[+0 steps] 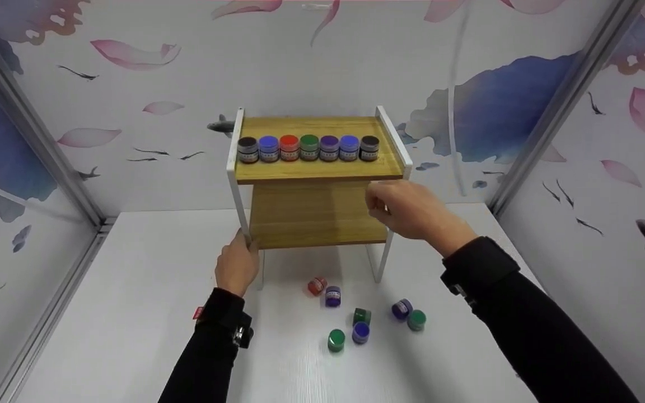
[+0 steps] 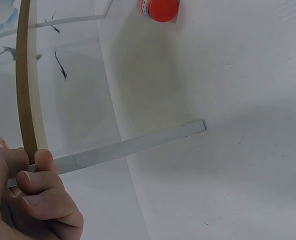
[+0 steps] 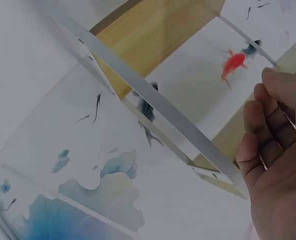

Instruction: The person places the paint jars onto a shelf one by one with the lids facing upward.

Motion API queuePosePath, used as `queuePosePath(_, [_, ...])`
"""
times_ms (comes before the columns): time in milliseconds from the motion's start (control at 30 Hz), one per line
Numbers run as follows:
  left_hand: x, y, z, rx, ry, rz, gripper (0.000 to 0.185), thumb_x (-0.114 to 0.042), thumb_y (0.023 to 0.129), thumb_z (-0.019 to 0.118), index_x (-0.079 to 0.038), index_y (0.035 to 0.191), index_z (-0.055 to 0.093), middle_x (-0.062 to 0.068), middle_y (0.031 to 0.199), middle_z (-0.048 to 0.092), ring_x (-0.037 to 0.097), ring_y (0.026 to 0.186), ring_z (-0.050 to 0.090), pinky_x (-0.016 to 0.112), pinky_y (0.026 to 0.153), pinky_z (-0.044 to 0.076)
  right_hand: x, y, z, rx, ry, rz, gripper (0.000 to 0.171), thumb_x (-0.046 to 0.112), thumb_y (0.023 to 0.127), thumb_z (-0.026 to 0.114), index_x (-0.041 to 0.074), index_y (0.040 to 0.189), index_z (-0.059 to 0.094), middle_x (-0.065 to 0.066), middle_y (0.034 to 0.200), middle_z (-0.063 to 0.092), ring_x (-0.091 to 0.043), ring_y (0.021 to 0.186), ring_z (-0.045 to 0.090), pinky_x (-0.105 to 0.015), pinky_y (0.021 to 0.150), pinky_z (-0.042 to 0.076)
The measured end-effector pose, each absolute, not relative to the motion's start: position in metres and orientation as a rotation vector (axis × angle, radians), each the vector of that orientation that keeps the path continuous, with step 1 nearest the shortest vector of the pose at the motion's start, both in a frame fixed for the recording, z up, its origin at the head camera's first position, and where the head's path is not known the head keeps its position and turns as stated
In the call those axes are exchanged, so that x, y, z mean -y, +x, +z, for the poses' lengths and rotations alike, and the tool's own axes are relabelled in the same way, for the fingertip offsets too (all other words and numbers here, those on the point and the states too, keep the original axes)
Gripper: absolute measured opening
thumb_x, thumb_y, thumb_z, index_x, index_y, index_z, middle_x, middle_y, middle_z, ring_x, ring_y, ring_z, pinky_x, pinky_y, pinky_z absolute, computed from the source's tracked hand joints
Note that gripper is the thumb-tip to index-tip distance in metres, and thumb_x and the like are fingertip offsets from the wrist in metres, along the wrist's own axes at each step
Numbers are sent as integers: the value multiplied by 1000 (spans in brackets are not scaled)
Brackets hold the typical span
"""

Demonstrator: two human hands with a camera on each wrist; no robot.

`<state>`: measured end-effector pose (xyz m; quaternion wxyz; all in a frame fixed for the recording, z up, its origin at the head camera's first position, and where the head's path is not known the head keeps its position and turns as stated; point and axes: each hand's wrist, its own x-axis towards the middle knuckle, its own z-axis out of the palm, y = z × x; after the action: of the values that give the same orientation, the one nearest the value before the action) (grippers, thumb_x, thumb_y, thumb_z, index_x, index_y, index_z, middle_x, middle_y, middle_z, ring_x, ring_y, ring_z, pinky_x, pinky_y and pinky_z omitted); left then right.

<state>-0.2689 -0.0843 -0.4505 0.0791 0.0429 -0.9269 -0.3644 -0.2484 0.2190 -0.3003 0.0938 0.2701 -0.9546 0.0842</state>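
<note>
Fingers of the left hand (image 1: 237, 266) clamp the wooden shelf rack's (image 1: 311, 215) white front leg; right hand (image 1: 406, 210) fingers curl loosely, empty, beside its right frame, seemingly steadying or repositioning the rack.

Right hand (image 3: 278, 170) with fingers (image 3: 258, 117) loosely curled (holding nothing), beside white shelf frame (image 3: 153, 102), wooden shelf board (image 3: 153, 35)

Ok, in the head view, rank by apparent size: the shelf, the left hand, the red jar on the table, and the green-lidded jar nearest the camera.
1. Shelf, by far the largest.
2. Left hand.
3. Red jar and green-lidded jar: they look alike in size, and the green one sits nearer the camera, so no ranking.
</note>
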Motion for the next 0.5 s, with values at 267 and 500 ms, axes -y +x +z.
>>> queuePosePath(267, [84,-269,-449,2769,146,-1086,28,-24,102,46,-1,110,60,11,80,64,19,60,55,29,49,39,-206,-247,-333,2921,808,242,4,16,92,66,14,93,64,-3,84,65,-18,77,59,-33,73,54])
queuePosePath(500, [84,-269,-451,2777,151,-1100,33,-25,102,46,0,119,59,13,84,66,20,61,56,29,50,40,-194,-243,-375,3016,863,250,11,20,91,68,13,100,71,-3,91,70,-17,81,61,-36,81,55])
